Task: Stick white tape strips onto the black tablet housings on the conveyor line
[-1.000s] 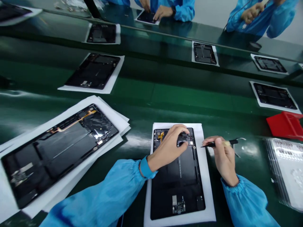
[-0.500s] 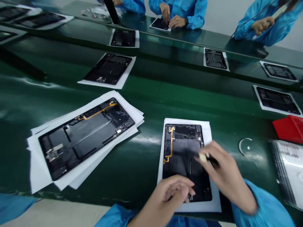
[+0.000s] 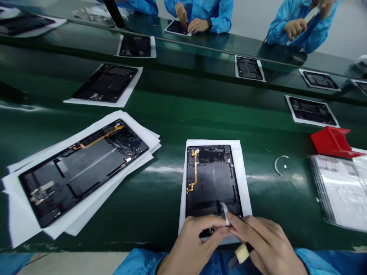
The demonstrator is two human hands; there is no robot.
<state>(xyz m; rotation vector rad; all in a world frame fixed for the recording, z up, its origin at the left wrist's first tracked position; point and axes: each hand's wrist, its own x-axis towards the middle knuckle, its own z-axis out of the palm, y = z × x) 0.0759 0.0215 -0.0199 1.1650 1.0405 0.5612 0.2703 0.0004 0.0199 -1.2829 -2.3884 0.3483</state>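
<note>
In front of me an opened tablet (image 3: 210,183) lies on a white sheet (image 3: 243,179), with an orange flex cable (image 3: 195,168) along its left side. My left hand (image 3: 197,238) is closed in a pinch over the tablet's near end. Its fingertips meet those of my right hand (image 3: 265,238) at a small curled white strip (image 3: 226,214). A small dark piece (image 3: 219,208) shows beside the strip; I cannot tell whether they are joined. My right hand also keeps a dark tool with a pale yellow block (image 3: 242,253) tucked in its fingers.
Left of me, another opened tablet (image 3: 86,172) lies on stacked white sheets. Right are a curved white scrap (image 3: 277,166), a red bin (image 3: 329,142) and clear plastic packs (image 3: 341,191). More tablets (image 3: 107,83) lie farther off. Co-workers in blue sleeves (image 3: 223,15) work opposite.
My right hand has moved down from the tablet's right edge to meet my left at the near end. The white strip now shows between them. The whole view has shifted right.
</note>
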